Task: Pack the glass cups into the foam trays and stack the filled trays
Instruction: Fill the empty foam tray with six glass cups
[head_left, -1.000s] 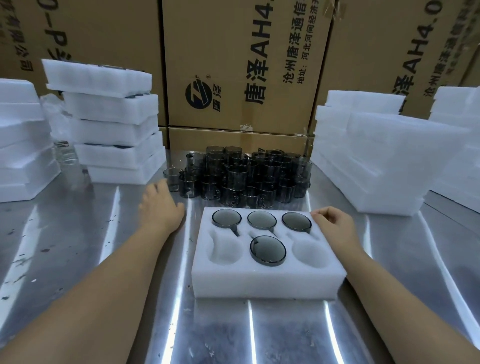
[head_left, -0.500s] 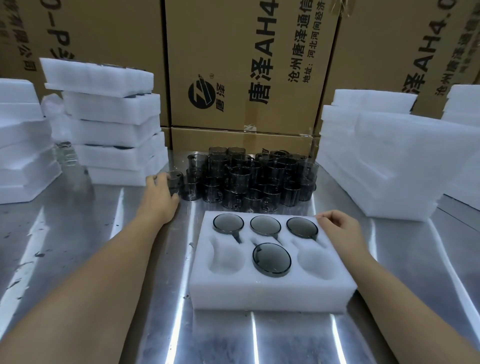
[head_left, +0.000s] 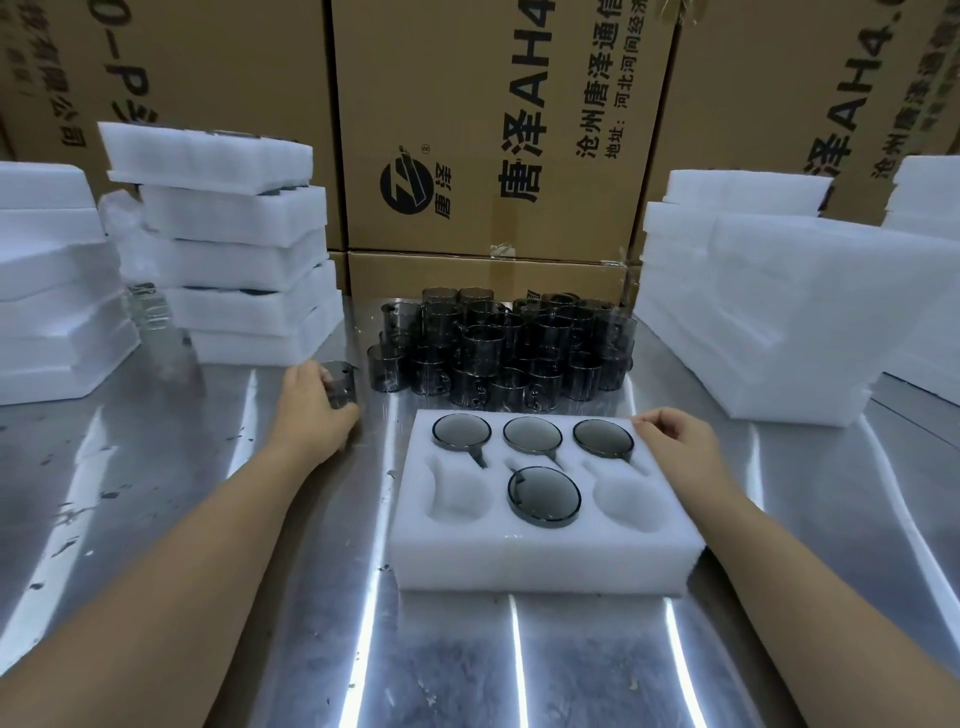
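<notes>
I am watching the left hand (head_left: 311, 410) gripping one smoky grey glass cup (head_left: 341, 382), its fingers curling round the side. The cup is standing upright just left of the cluster of dark glass cups (head_left: 504, 353), which is crowding the far middle of the shiny metal bench (head_left: 249, 623). The right hand (head_left: 680, 441) is resting on the far right corner of the white six-pocket foam tray (head_left: 545, 561) with its fingers curling narrow. I cannot tell whether they are pinching the foam or only touching it.

The tray is lying at the middle of the bench, between the cluster and the near edge. Three round smoky cups (head_left: 532, 434) are filling its far row, and a fourth smoky cup (head_left: 544, 493) is sitting in the near middle pocket. The pockets on either side of it are showing bare foam.

A stack of filled white foam trays (head_left: 234, 260) is standing at the far left of the bench. A pile of plain white foam blocks (head_left: 779, 322) is standing at the far right. Printed brown cardboard boxes (head_left: 493, 130) are rising behind the far edge.
</notes>
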